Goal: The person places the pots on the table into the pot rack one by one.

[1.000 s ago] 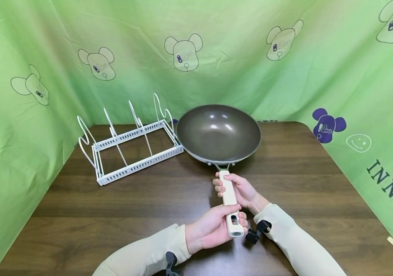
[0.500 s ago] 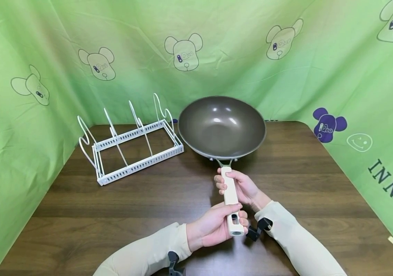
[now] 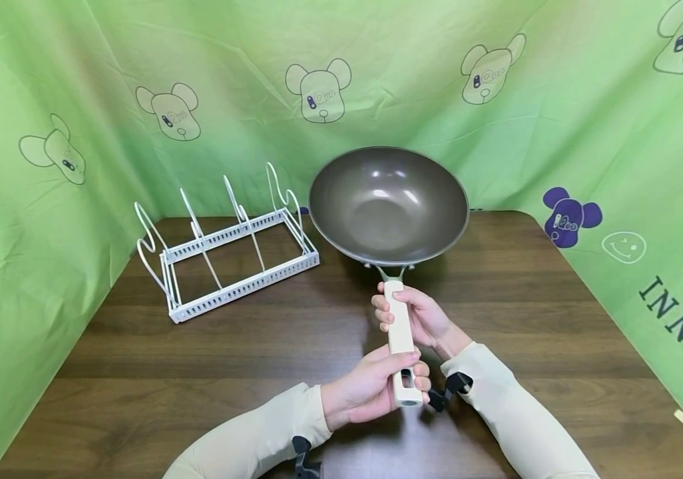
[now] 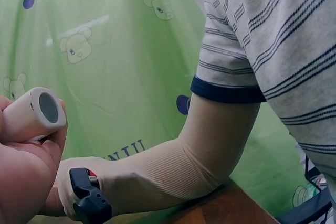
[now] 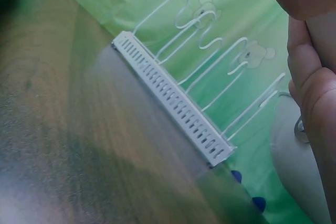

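Note:
A deep wok-shaped frying pan (image 3: 386, 206) with a dark inside and a cream handle is held up above the table, its bowl facing me with the far rim raised. My left hand (image 3: 371, 386) grips the end of the handle near its hanging hole. Farther up, my right hand (image 3: 422, 316) wraps the handle just below the bowl. In the left wrist view the handle's round end (image 4: 48, 107) pokes out of the left hand. The pan's pale outer side (image 5: 299, 150) shows beside the right hand (image 5: 320, 87) in the right wrist view.
A white pan rack (image 3: 245, 283) with upright wire dividers stands on the brown wooden table (image 3: 168, 399), left of the pan. Green printed cloth (image 3: 401, 80) hangs behind and at both sides. The pan's left rim is close to the rack's right end.
The pan's bowl has risen and tilted up toward me, shifting slightly right. Both hands keep their grip and have moved up a little. The rack stays where it was.

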{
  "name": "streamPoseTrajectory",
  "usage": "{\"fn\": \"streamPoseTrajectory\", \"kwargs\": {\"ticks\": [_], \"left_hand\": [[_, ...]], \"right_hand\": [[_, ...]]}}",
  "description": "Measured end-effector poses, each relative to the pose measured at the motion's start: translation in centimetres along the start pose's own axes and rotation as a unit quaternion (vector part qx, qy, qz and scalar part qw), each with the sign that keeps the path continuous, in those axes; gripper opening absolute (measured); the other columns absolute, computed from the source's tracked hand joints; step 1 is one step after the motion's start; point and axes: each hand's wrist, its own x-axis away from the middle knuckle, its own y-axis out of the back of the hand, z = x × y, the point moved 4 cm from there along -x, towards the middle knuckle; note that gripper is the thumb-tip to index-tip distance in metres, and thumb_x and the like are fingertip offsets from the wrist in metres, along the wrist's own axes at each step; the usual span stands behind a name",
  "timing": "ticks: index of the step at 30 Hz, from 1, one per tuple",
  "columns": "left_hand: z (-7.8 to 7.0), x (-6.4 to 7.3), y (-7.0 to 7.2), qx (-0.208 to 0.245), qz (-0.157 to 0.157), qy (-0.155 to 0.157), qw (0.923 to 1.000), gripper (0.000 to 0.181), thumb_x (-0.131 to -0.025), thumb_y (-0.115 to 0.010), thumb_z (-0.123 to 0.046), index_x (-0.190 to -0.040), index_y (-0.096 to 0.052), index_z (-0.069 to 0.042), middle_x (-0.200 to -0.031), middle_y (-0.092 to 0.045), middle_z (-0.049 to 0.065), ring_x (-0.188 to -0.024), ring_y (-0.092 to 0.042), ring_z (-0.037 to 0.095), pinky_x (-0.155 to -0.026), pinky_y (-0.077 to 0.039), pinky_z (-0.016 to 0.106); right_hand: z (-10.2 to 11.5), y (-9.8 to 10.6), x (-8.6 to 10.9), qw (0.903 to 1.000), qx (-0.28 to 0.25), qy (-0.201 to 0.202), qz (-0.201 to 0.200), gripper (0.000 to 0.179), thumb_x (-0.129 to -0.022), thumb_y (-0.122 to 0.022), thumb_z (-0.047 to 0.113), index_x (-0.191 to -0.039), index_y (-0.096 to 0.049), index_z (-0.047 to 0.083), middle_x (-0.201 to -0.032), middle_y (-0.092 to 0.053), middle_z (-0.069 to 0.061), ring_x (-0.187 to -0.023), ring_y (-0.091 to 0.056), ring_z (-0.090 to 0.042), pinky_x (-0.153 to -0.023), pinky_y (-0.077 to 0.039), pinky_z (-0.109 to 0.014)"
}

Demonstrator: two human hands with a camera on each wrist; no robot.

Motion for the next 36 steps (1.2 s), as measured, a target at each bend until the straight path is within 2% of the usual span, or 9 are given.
{"fn": "streamPoseTrajectory", "kwargs": {"ticks": [8,18,28,33,36], "left_hand": [[-0.7,0.2,-0.2,-0.026,0.010,-0.005,0.9996,0.017,-0.104,-0.031,-0.006,-0.098,-0.042,-0.016,-0.082,-0.042,-0.004,-0.075,-0.045,0.010,-0.075,-0.049,0.026],[-1.7,0.3,-0.4,-0.040,0.043,-0.031,0.9978,0.017,-0.103,-0.030,-0.006,-0.097,-0.042,-0.015,-0.081,-0.042,-0.004,-0.074,-0.045,0.010,-0.074,-0.047,0.026],[-2.3,1.1,-1.3,-0.033,0.074,-0.048,0.9955,0.015,-0.101,-0.032,-0.006,-0.098,-0.042,-0.017,-0.080,-0.041,-0.005,-0.073,-0.044,0.008,-0.072,-0.044,0.025],[-3.0,1.6,-1.8,-0.031,0.097,-0.068,0.9925,0.011,-0.101,-0.036,-0.008,-0.099,-0.043,-0.017,-0.081,-0.042,-0.005,-0.073,-0.043,0.008,-0.072,-0.042,0.025],[-3.3,1.9,-2.1,-0.029,0.116,-0.074,0.9901,0.006,-0.103,-0.041,-0.013,-0.101,-0.043,-0.019,-0.083,-0.042,-0.006,-0.074,-0.042,0.008,-0.073,-0.043,0.025]], "right_hand": [[0.6,-0.6,-0.7,0.9998,0.015,0.005,0.013,0.033,-0.103,-0.020,0.001,-0.125,-0.044,0.003,-0.098,-0.050,-0.009,-0.085,-0.057,-0.018,-0.085,-0.051,-0.032],[1.4,-1.8,-1.9,0.9980,0.043,0.032,0.035,0.028,-0.104,-0.027,0.001,-0.126,-0.045,0.002,-0.098,-0.051,-0.010,-0.085,-0.059,-0.020,-0.083,-0.051,-0.033],[1.2,-2.5,-3.1,0.9963,0.043,0.052,0.054,0.019,-0.104,-0.037,0.006,-0.122,-0.043,0.004,-0.093,-0.050,-0.008,-0.082,-0.062,-0.018,-0.081,-0.053,-0.031],[1.3,-3.0,-3.9,0.9948,0.024,0.060,0.078,0.018,-0.104,-0.042,0.010,-0.120,-0.043,0.004,-0.088,-0.043,-0.007,-0.082,-0.062,-0.017,-0.080,-0.052,-0.029],[1.3,-3.4,-4.4,0.9928,-0.011,0.064,0.100,0.019,-0.103,-0.046,0.009,-0.120,-0.043,0.003,-0.084,-0.039,-0.007,-0.082,-0.061,-0.019,-0.079,-0.052,-0.030]]}}
